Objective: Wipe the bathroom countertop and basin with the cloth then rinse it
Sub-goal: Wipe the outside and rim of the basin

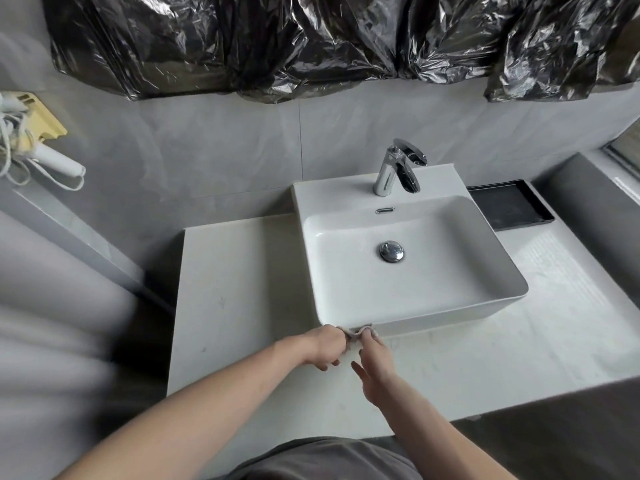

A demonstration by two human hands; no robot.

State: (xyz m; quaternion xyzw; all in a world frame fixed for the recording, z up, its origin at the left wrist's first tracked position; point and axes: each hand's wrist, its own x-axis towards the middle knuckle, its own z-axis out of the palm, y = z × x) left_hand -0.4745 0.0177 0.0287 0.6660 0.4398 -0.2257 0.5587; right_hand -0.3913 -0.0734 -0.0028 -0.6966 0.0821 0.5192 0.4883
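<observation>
Both hands meet at the front rim of the basin: the left hand (pixel 323 344) and right hand (pixel 375 356) each pinch a small, bunched grey cloth (pixel 356 332) between them, against the white rectangular ceramic basin (pixel 408 271). The white stone countertop (pixel 239 289) looks dry; the chrome tap (pixel 398 168) isn't running. Wiping seems barely begun, with rinsing still ahead.

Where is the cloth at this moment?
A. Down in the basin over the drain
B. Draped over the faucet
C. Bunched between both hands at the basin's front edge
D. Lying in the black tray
C: the cloth is bunched between the left hand and right hand, against the front edge of the basin.
</observation>
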